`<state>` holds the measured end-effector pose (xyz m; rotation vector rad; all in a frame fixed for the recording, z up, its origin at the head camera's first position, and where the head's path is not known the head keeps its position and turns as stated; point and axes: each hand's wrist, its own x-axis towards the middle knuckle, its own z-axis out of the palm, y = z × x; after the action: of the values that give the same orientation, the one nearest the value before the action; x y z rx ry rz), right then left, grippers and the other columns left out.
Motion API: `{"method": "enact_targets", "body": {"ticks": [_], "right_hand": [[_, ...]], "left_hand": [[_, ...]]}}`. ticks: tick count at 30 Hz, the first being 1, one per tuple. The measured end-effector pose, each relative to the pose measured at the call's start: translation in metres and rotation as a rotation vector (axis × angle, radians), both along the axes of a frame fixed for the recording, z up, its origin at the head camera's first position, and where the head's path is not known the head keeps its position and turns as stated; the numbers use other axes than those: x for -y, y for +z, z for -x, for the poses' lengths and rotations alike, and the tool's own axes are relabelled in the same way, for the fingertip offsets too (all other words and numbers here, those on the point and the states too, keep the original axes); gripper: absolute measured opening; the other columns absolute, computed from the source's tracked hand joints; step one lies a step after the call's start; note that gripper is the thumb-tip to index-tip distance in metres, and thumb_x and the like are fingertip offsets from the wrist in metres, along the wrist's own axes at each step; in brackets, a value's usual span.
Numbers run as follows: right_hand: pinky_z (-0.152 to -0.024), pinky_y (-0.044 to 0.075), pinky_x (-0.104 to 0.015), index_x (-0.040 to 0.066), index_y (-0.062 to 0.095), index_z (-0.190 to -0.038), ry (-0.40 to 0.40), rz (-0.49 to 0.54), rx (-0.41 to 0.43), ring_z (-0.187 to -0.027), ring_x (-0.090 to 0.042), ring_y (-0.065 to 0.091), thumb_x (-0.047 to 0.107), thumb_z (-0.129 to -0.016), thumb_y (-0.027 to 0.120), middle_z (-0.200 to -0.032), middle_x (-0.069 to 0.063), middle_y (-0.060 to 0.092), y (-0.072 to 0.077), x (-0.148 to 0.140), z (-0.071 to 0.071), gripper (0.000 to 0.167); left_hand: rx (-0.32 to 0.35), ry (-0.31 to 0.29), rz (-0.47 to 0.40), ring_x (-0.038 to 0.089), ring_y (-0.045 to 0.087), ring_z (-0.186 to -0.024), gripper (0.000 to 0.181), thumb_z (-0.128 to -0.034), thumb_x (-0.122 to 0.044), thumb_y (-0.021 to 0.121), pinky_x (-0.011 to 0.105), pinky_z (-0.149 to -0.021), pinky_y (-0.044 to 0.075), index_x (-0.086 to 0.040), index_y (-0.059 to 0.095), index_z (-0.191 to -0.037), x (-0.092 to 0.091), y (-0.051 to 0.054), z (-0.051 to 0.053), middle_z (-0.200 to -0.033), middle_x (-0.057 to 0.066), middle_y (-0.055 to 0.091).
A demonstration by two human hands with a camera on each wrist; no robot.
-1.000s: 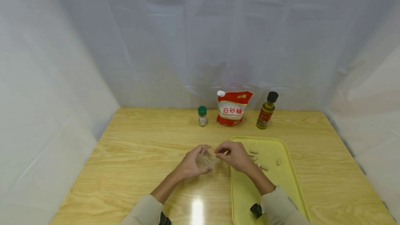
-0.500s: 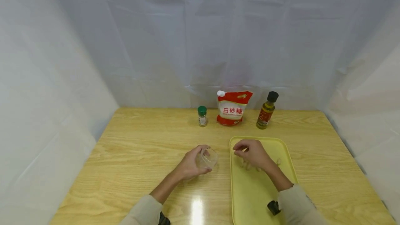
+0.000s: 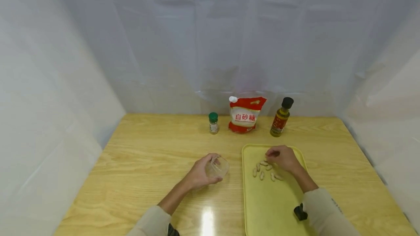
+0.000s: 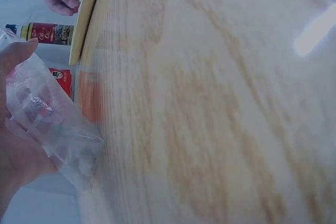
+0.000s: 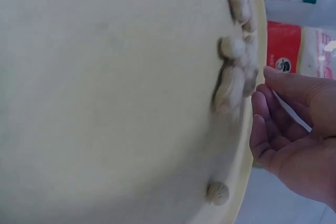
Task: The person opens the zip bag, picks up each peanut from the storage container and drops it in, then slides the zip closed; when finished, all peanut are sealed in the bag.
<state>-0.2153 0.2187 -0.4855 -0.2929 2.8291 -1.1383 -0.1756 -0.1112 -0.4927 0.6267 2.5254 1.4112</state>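
A clear plastic bag (image 3: 220,167) is gripped by my left hand (image 3: 199,174), thumb and fingers round its sides and its mouth spread. Pale, rounded shapes show through the bag's (image 4: 58,114) lower end in the left wrist view. My right hand (image 3: 284,158) hovers over the far part of the yellow tray (image 3: 262,207), beside a loose cluster of peanuts (image 3: 262,175) in their shells. In the right wrist view, the thumb and fingers of my right hand (image 5: 294,124) are loosely bent and apart, with nothing visible between them. One peanut (image 5: 218,193) lies apart from the cluster.
Along the table's back stand a green-capped shaker jar (image 3: 213,123), a red and white sugar pouch (image 3: 245,115) and a dark-capped oil bottle (image 3: 280,117). Pale sheeting (image 3: 164,65) encloses the wooden table (image 3: 147,148) at the back and both sides.
My right hand has left the bag's mouth and moved right over the tray to the far side of the peanuts. The left hand and bag have stayed put.
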Motion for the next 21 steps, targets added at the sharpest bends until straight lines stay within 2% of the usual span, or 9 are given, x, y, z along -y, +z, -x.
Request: {"method": "enact_targets", "body": {"ticks": [9,15,21], "right_hand": [[-0.064,0.051,-0.026,0.002,0.072,-0.085,0.013,-0.044,-0.048,-0.072,-0.016,0.063,0.006,-0.081,0.07,-0.082,-0.01,0.071,-0.0082,-0.0068,-0.0001,0.006],[-0.062,0.05,-0.025,0.001,0.072,-0.085,0.037,-0.06,-0.074,-0.071,-0.016,0.063,0.005,-0.082,0.069,-0.081,-0.011,0.071,-0.0066,-0.0045,-0.0003,0.006],[-0.065,0.05,-0.028,0.002,0.072,-0.088,0.027,-0.072,-0.048,-0.073,-0.016,0.062,0.006,-0.084,0.067,-0.083,-0.01,0.07,-0.0016,0.0012,-0.0015,0.007]], "left_hand": [[-0.018,-0.004,0.014,0.024,0.054,-0.115,0.068,-0.0736,-0.021,0.079,0.047,-0.099,0.041,-0.01,0.047,-0.133,-0.0024,0.0021,-0.0002,-0.117,0.007,0.06],[-0.01,-0.004,0.008,0.026,0.053,-0.118,0.069,-0.0735,-0.021,0.08,0.049,-0.102,0.039,-0.008,0.047,-0.133,-0.0033,0.0045,0.0001,-0.117,0.009,0.06],[-0.005,-0.002,0.014,0.026,0.053,-0.118,0.07,-0.0738,-0.022,0.079,0.049,-0.102,0.039,-0.007,0.046,-0.134,-0.0031,0.0037,0.0017,-0.117,0.009,0.06]]}}
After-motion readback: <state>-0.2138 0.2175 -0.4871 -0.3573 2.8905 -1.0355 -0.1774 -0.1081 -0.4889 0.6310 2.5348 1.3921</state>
